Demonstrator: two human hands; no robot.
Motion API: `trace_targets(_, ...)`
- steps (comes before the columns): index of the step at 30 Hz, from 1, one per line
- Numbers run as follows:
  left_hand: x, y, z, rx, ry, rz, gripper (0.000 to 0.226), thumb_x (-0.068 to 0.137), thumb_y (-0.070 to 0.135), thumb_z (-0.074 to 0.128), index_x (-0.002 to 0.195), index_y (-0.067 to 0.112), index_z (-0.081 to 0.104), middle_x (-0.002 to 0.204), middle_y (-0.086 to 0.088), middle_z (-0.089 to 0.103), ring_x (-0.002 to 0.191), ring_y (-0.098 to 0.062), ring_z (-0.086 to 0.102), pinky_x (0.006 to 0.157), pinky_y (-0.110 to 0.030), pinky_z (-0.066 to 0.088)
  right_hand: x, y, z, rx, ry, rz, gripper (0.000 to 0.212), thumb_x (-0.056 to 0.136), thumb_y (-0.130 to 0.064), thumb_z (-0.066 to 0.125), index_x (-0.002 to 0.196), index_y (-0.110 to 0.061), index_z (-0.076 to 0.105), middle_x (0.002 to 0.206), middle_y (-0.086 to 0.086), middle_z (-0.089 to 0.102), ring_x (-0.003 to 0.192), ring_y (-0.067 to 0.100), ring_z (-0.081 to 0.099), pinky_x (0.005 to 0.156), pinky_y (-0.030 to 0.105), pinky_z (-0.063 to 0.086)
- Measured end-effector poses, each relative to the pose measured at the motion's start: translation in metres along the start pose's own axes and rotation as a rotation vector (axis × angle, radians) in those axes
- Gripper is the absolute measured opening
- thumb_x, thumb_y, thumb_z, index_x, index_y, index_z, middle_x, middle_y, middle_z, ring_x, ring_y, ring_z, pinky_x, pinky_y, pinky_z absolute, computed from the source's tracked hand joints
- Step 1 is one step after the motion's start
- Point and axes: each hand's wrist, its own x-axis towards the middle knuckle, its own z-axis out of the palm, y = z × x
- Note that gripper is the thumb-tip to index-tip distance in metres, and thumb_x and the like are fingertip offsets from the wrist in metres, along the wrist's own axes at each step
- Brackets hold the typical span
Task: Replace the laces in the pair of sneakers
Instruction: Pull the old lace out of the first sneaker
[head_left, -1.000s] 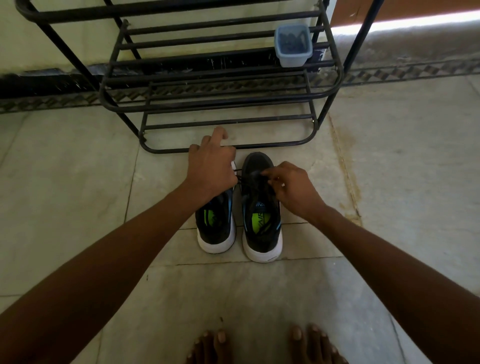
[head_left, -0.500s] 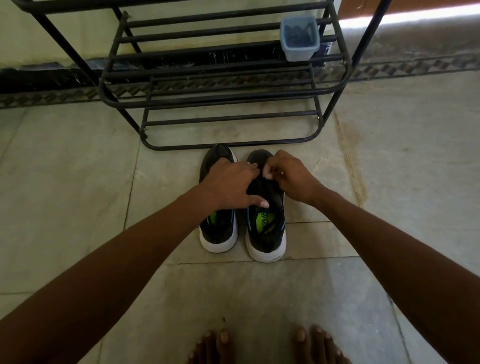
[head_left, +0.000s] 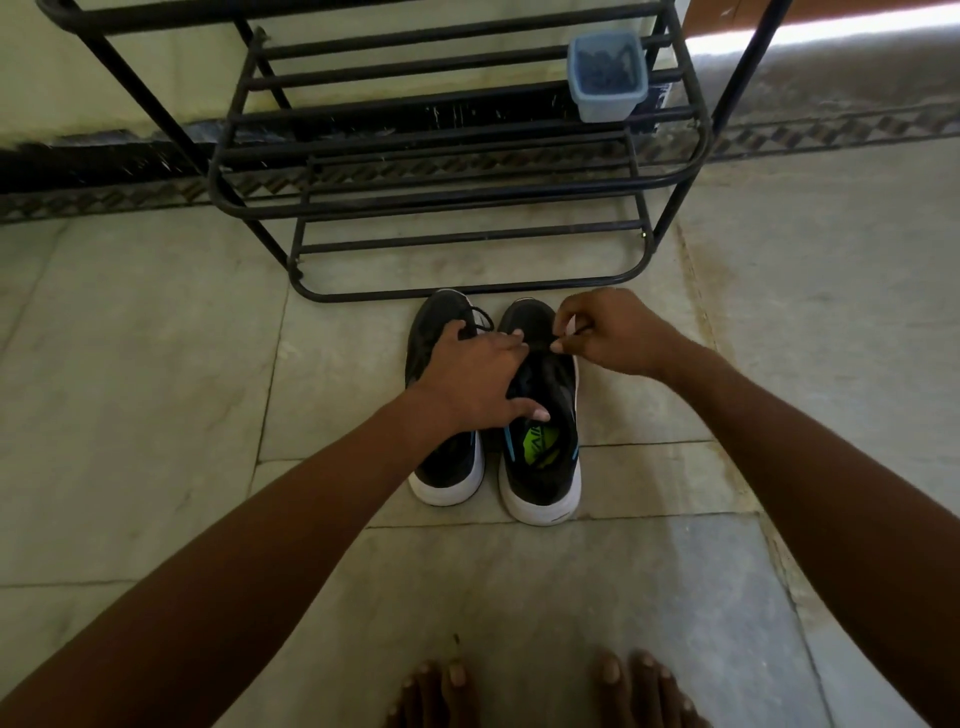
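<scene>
Now the left hand (head_left: 475, 382) has come across to press spread fingers on the right sneaker (head_left: 543, 415), while the right hand (head_left: 608, 332) pinches its black lace (head_left: 540, 349) beside it; unlacing has begun.

Sneakers (head_left: 540, 415): matt black fabric uppers, smooth white rubber-like soles. Rack (head_left: 467, 171): black painted metal tubing, slight sheen. Tub (head_left: 608, 78): translucent plastic. Floor (head_left: 156, 389): smooth stone slabs.

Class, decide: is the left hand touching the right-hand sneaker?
Touching. The head view shows the left hand lying across the right-hand sneaker, thumb resting at its opening.
</scene>
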Motion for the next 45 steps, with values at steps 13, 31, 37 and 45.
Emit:
trace_targets(13,-0.001,0.001,-0.003,0.033,-0.046,-0.002,0.098,0.084,0.084,0.043,0.158,0.020,0.031,0.168,-0.002,0.024,0.152,-0.018,0.029,0.123,-0.060,0.007,-0.023,0.005,-0.005,1.142,0.368,0.182,0.027,0.108,-0.015,0.043,0.085,-0.008,0.056,0.095,0.014,0.068,0.097,0.025,0.069,0.089,0.038,0.056)
trace_targets(31,0.003,0.003,-0.004,0.037,-0.042,-0.002,0.097,0.082,0.086,0.046,0.154,0.022,0.037,0.166,-0.003,0.029,0.149,-0.021,0.034,0.121,-0.065,0.009,-0.004,0.002,-0.015,-0.350,-0.130,-0.101,0.020,0.098,-0.025,0.062,0.099,-0.008,0.072,0.082,0.005,0.068,0.081,0.025,0.066,0.077,0.040,0.053)
trace_targets(37,0.001,0.002,-0.001,0.023,-0.034,-0.013,0.098,0.082,0.086,0.046,0.155,0.021,0.035,0.166,-0.002,0.029,0.150,-0.020,0.032,0.121,-0.065,0.011,-0.031,-0.008,-0.001,0.196,0.373,-0.009,0.029,0.103,-0.024,0.055,0.075,-0.023,0.063,0.086,-0.001,0.066,0.086,0.013,0.057,0.084,0.024,0.043)
trace_targets(45,0.002,0.002,0.000,-0.004,-0.033,-0.017,0.099,0.081,0.086,0.048,0.155,0.023,0.034,0.166,-0.001,0.028,0.150,-0.019,0.030,0.121,-0.067,0.009,-0.024,-0.035,-0.006,0.948,0.410,0.083,0.036,0.111,-0.025,0.037,0.080,-0.009,0.047,0.065,0.008,0.046,0.052,0.016,0.042,0.054,0.032,0.038)
